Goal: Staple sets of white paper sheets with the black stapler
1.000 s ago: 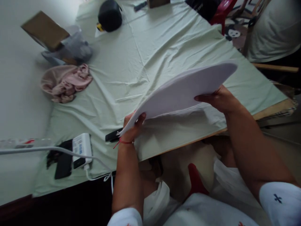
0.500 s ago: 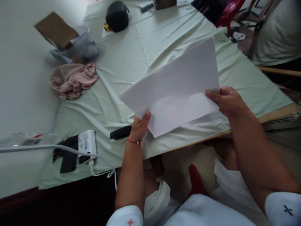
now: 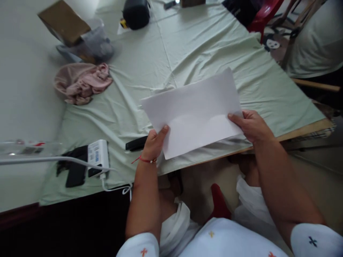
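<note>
- Lowered since half a second ago, the white sheet of paper (image 3: 195, 110) now lies flatter and nearer the table edge, where before it stood tilted up higher over the cloth.
- At far left, one white charger block (image 3: 98, 155) with a white cable (image 3: 53, 160) sits on the pale green cloth (image 3: 214, 46), beside a black flat object (image 3: 73, 173).
- Further back, one pink crumpled cloth (image 3: 81, 82) lies in front of a brown cardboard piece (image 3: 64, 21) that leans on a clear plastic bag (image 3: 96, 44).
- One black stapler-like bar (image 3: 136, 143) lies just beside the left hand (image 3: 154, 142), partly hidden by it.
- That left hand pinches the sheet's near left corner, thumb on top.
- The sheet is single, blank, rectangular and slightly bowed, held above the table's near edge.
- The right hand (image 3: 252, 125) grips the sheet's right edge, thumb on top and fingers underneath.
- At the far end, one round black pouch (image 3: 136, 14) rests on the cloth.
- At far right, another person's pale shirt (image 3: 318, 39) shows beside a red chair (image 3: 264, 14).
</note>
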{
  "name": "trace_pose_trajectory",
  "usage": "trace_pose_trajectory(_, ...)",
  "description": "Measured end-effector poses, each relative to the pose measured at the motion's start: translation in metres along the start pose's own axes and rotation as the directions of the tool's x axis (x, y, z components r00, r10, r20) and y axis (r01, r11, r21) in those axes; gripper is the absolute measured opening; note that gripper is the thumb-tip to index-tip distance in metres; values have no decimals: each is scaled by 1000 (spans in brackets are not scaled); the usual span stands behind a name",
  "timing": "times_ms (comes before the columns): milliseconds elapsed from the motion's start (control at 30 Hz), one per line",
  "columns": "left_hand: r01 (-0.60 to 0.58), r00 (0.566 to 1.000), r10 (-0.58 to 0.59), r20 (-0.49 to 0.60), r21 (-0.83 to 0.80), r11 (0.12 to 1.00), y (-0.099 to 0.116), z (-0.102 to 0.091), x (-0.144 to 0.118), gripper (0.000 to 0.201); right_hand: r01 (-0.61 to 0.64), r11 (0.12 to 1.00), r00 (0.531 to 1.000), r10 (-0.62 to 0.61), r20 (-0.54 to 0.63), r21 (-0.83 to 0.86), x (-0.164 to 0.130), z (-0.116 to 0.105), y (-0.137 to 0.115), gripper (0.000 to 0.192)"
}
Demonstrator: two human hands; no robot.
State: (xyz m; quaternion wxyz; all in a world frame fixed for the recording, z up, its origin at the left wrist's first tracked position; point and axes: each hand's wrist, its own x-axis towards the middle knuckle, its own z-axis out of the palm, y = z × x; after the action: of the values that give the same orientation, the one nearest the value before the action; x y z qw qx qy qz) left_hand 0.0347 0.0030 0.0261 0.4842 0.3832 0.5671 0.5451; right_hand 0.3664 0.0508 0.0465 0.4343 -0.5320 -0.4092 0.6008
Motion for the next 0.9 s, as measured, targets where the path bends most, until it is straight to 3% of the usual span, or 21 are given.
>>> trace_pose_trajectory(167, 14, 1000, -14, 4, 19, 1000, -10, -1, -5, 58, 31, 998, 999, -32, -14, -59, 7, -5, 15, 26)
trace_pose_trajectory(367, -11, 998, 8, -62, -50, 999, -13, 11, -1, 59, 172, 984, 969, -160, -186, 55, 15, 2, 21, 29)
trace_pose_trajectory(500, -50, 992, 43, -117, -55, 997, -13, 15, 2, 63, 201, 978, 977, -196, -86, 49, 19, 1, 23, 28)
trace_pose_trajectory(667, -79, 995, 76, -62, -50, 996, -14, 12, 0, 58, 76, 991, 997, -79, 23, 111, 19, -6, 20, 33)
trace_pose_trajectory(767, -65, 996, 65, -56, 1, 998, -15, 8, -1, 57, 34, 995, 998, -38, 48, 91, 18, -6, 22, 30)
trace_pose_trajectory(900, -90, 996, 91, -15, 60, 994, -15, 1, -3, 52, 140, 990, 990, -140, -8, 30, 19, -5, 26, 23)
